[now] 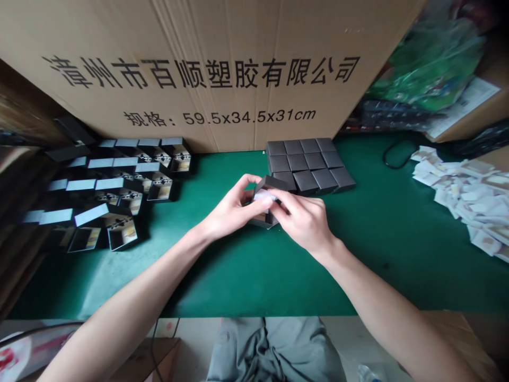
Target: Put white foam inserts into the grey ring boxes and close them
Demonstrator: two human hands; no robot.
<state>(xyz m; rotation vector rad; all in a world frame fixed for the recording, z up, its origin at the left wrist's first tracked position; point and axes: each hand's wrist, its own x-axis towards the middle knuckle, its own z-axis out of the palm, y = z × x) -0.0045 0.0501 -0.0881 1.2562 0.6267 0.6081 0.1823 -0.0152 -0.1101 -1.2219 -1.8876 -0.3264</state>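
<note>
Over the middle of the table, a small black box with its lid raised is between my two hands. My left hand is closed round its left side, the thumb lying across the front. A white insert piece shows at the opening, under the lid. My right hand has its thumb and index finger pinched at the insert and the right edge of the box. The fingers cover much of the box's inside, where a bit of tan lining shows.
Rows of open black boxes stand at the left. Closed black boxes form a block just behind my right hand. White insert pieces lie heaped at the right. A large carton walls off the back of the green table.
</note>
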